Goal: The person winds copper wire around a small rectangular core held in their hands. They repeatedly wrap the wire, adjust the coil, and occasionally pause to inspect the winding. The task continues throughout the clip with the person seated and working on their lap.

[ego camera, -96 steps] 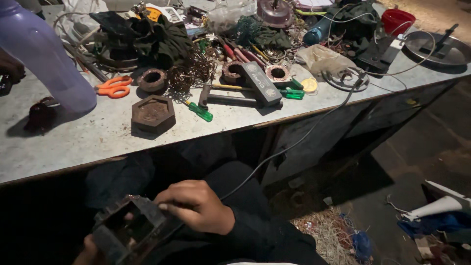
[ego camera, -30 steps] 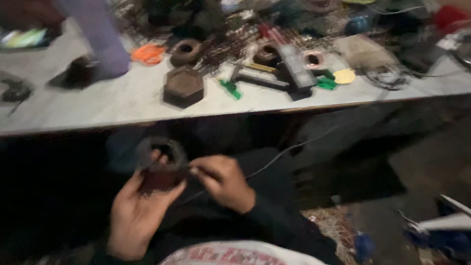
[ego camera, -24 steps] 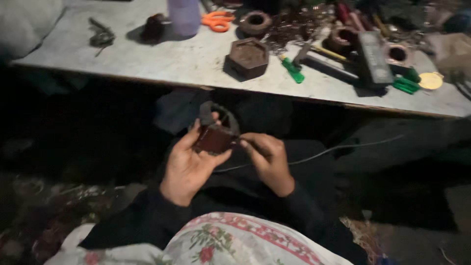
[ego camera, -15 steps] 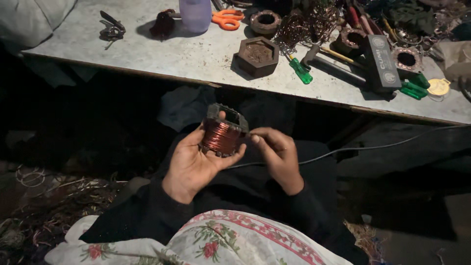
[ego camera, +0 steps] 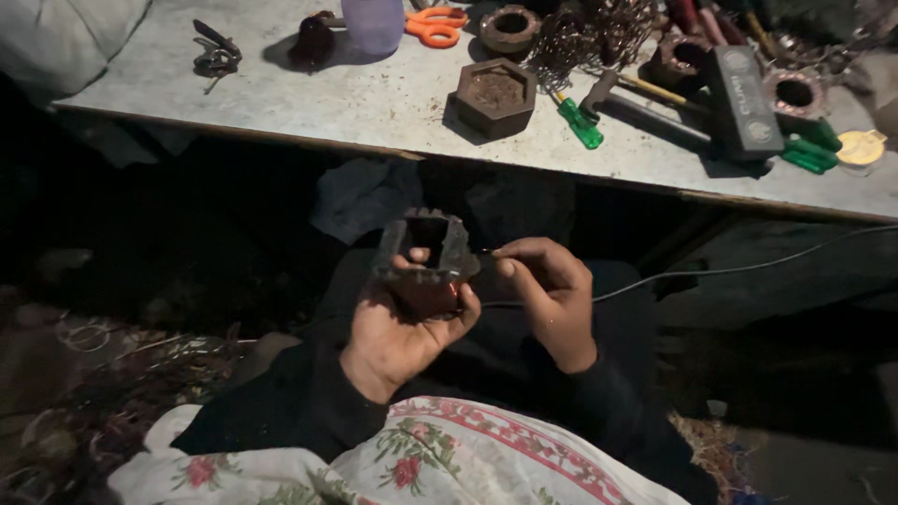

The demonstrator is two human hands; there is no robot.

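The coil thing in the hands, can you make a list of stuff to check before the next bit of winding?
1. Left hand has a firm hold on the coil bobbin: ok, fingers wrap round it and the thumb sits at its square hole.
2. Right hand pinches the wire: ok, fingertips are closed right beside the bobbin.
3. Wire runs free to the right: cannot tell, it leaves the picture.
4. Windings lie neat: cannot tell, the hand and the dark hide them.
5. Bobbin is clear of the table edge: ok, held well below it.
6. Orange scissors within reach: ok, lying on the table.
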